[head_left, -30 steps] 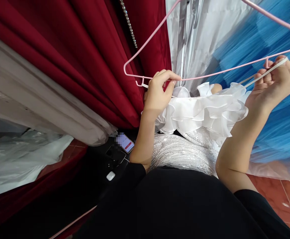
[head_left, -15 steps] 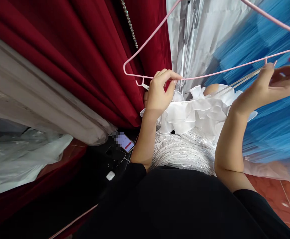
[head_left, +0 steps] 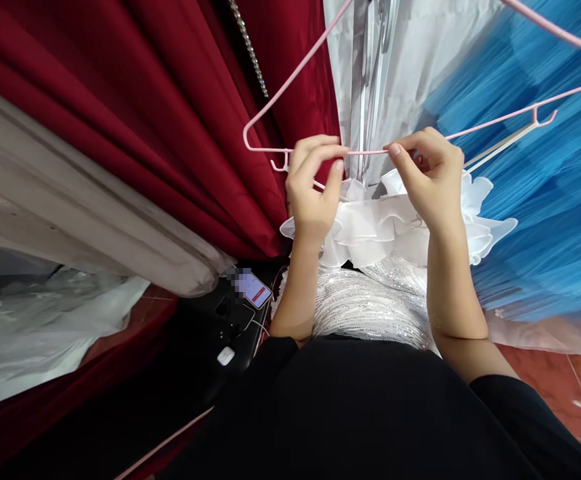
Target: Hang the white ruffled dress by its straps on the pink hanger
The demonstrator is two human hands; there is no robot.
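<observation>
A pink clothes hanger (head_left: 298, 70) spans the top of the view, its lower bar running across in front of me. My right hand (head_left: 433, 173) pinches that bar right of its middle. My left hand (head_left: 315, 187) lies against the bar further left, fingers curved over it and thumb apart from them. Below hangs a white dress with a ruffled top (head_left: 365, 223) and a sequined body (head_left: 370, 300). A thin pale strap (head_left: 503, 147) loops over the hanger's right notch; another strap reaches the left notch, partly hidden behind my left hand.
Red drapery (head_left: 170, 120) and a pale gown (head_left: 95, 187) hang at left, blue tulle (head_left: 535, 200) at right. A metal pole (head_left: 370, 80) stands behind the hanger. A lit phone (head_left: 254, 290) and a small white case (head_left: 225, 355) lie on a black surface (head_left: 180, 373).
My right hand has come left from the hanger's right notch and now pinches the bar. My left thumb has parted from the fingers. The hanger has shifted slightly.
</observation>
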